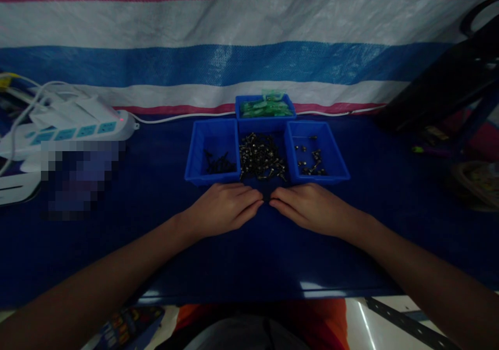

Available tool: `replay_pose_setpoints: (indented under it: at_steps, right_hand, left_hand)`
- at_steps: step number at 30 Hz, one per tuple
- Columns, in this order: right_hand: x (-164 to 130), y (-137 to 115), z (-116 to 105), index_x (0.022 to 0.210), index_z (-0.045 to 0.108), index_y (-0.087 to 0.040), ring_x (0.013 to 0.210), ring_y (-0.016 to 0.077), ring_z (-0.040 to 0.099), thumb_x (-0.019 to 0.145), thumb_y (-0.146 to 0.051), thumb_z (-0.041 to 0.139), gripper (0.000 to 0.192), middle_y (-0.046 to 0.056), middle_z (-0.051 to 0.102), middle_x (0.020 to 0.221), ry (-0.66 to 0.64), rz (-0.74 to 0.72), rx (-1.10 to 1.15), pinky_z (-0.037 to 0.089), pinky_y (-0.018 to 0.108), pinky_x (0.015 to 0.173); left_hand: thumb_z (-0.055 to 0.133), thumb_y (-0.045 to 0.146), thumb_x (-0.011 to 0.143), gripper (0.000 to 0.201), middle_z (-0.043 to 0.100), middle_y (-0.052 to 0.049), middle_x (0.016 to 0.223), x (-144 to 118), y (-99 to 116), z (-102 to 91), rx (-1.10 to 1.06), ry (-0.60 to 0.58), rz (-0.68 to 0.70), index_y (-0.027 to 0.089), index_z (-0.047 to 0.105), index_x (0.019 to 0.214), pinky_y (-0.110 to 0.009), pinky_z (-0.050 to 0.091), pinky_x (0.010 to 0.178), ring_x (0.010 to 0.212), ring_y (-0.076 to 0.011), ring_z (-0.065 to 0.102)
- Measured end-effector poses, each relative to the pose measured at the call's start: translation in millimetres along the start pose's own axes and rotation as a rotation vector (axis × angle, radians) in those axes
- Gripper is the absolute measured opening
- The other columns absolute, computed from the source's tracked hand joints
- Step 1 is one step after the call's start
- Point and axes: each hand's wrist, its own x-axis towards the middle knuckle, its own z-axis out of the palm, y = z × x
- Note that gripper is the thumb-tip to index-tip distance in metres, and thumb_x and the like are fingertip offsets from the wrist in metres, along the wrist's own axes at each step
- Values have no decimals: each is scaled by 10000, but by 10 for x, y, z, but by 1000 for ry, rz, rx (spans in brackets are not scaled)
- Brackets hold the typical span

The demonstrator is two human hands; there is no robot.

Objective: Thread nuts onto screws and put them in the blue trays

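Fingers drawn together on the left hand (226, 207) and on the right hand (306, 204), tip near tip with a small gap; cannot tell about any tiny bit pinched inside; best to keep both low and steady over the counter (249, 267), between its front edge and the middle bin (261, 126); for the shiny bits (261, 155) in that bin, toward the back edge, pinch softly, without bumping the rim.
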Motion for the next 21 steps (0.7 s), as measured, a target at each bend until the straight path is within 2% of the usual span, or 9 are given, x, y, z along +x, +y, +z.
replay_pose_setpoints:
  at_steps: [7, 21]
  right_hand:
    - [-4, -6, -1, 923, 527, -158, 602, 114, 564, 922, -325, 335, 255, 5, 600, 692, -8, -3, -8, 343, 236, 554]
    - [-5, 21, 20, 895, 533, -162, 591, 104, 542, 929, -312, 308, 273, 4, 590, 685, -11, -21, -4, 352, 238, 564]
  left_hand:
    - [307, 287, 921, 277, 568, -4, 734, 9, 0, -12, 13, -2, -4, 161, 541, 842, -233, 410, 655, 699, -114, 544]
    - [310, 301, 921, 267, 578, -5, 761, -3, 2, -14, 17, 7, 4, 168, 534, 864, -229, 415, 670, 724, -114, 551]
